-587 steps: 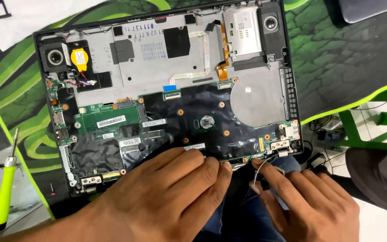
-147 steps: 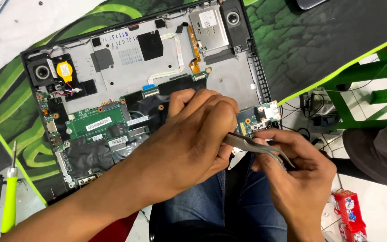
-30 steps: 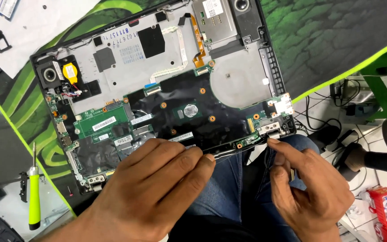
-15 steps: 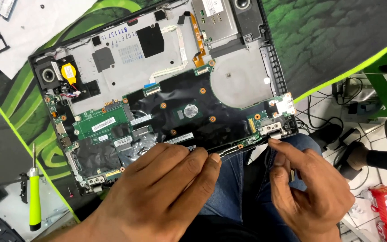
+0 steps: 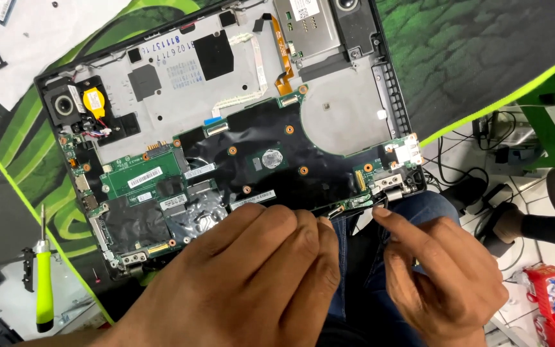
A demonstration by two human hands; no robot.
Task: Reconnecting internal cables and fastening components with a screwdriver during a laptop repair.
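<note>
White tiled floor [image 5: 550, 212] — tangled cables [image 5: 476, 148]

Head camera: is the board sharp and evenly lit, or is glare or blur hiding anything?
Head view: the circuit board is sharp and evenly lit; mild sheen on the silver chip and black film; the left hand and right hand are slightly soft and cover the laptop's near edge; no hard shadows.

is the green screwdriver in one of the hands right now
No, the green screwdriver lies on the desk, apart from the left hand and right hand.
</note>
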